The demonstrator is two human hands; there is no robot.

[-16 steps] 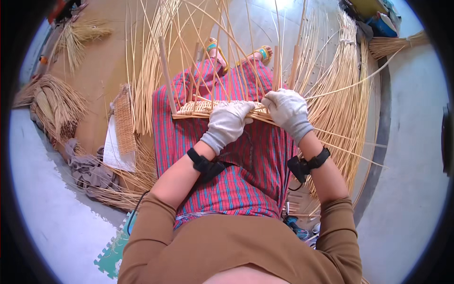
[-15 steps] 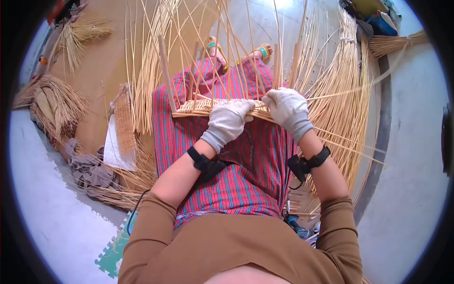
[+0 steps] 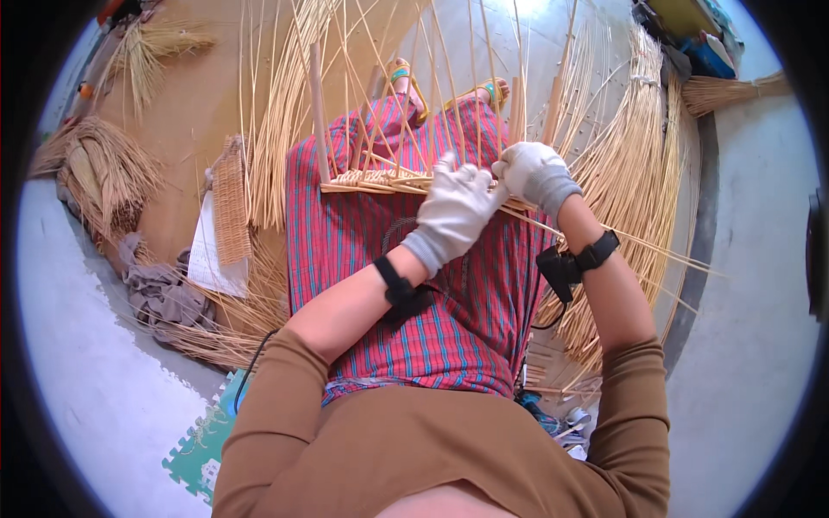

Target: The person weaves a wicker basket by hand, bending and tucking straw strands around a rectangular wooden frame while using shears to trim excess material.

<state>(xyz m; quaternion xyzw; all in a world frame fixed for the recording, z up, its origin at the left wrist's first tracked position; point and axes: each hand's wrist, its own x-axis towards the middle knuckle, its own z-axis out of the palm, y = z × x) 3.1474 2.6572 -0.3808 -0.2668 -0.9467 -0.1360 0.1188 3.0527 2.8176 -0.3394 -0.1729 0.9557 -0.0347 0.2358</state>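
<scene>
A half-woven wicker piece [image 3: 367, 182] lies across my lap, with thin canes and thicker wooden stakes [image 3: 318, 108] standing up from it. My left hand [image 3: 456, 211], in a pale work glove, rests over its near edge right of the middle. The fingers are apart and slightly blurred, the thumb pointing toward the other hand. Close beside it, my right hand [image 3: 537, 177], gloved too, has its fingers curled around a cane at the right part of the edge. The fingertips are partly hidden. Loose cane ends [image 3: 652, 245] stick out to the right below this hand.
Long bundles of cane [image 3: 635, 155] lie on the floor at right, with more straw [image 3: 104, 177] at left. A small woven panel [image 3: 230, 203] rests on a white sheet [image 3: 211, 259]. Grey cloth [image 3: 164, 293] and a green foam mat [image 3: 200, 453] lie at lower left.
My left hand has slid right along the woven edge toward my right hand, and its fingers have spread. The right hand has shifted slightly right and up. The wicker piece appears a little higher.
</scene>
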